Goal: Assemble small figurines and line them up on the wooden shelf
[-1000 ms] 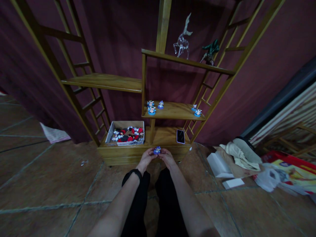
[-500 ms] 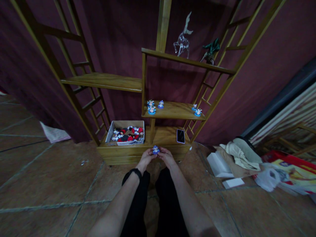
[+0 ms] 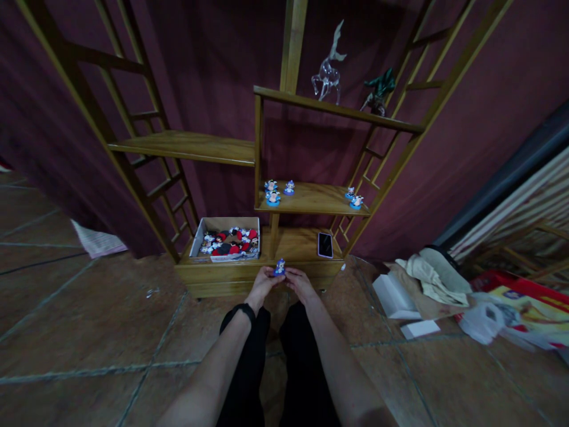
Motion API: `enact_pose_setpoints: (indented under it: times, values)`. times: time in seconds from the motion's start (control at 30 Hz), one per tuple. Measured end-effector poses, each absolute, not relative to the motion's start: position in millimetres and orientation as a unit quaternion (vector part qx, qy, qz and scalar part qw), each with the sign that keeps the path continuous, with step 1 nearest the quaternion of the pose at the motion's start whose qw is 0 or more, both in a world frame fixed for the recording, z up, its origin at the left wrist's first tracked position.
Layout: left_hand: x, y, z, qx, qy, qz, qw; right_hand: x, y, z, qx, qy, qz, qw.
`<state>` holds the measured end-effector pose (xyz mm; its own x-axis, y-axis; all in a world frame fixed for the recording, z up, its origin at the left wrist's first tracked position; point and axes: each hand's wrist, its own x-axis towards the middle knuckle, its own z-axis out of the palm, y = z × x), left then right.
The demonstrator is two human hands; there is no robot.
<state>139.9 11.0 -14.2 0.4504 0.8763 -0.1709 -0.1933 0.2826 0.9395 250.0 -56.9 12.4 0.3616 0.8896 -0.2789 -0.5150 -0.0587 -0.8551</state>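
Between my two hands a small purple figurine (image 3: 280,267) is held upright, in front of the cabinet's lower ledge. My left hand (image 3: 263,284) grips its left side, and a dark band circles that wrist. The fingers of my right hand (image 3: 299,282) close on its right side. On the middle shelf (image 3: 311,197) stand a similar purple figurine (image 3: 289,188), two blue-based figurines (image 3: 272,197) at the left, and two more (image 3: 356,201) at the right end. An open cardboard box (image 3: 226,223) of red, white and black figurines sits on the lower ledge.
A phone (image 3: 325,245) lies on the lower ledge at the right. A clear glass deer (image 3: 328,77) and a dark green ornament (image 3: 380,92) stand on the upper shelf. White boxes (image 3: 395,296), cloth and a plastic bag (image 3: 482,320) lie on the tiled floor to the right.
The purple figurine has turned in my fingers, and it now sits slightly higher and faces more to the side. My hands have stayed almost in place.
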Motion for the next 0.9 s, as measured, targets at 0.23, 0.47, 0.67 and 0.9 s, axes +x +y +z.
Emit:
enact_pose_setpoints:
  times: [0.23,0.47,0.67,0.9]
  values:
    - [138.2,10.3,-7.0,0.495,0.343,0.377,0.703,250.0,-57.5,10.7,-0.481,-0.218,0.537,0.658]
    - [137.9,10.5,-7.3,0.495,0.335,0.370,0.711,251.6,-55.4,8.3,-0.464,-0.220,0.541,0.666]
    - [137.7,12.2,-9.4,0.483,0.318,0.344,0.740,251.6,-56.3,10.8,-0.492,-0.220,0.536,0.650]
    - [137.4,14.1,-12.0,0.493,0.321,0.366,0.721,251.1,-56.7,13.4,-0.503,-0.225,0.522,0.651]
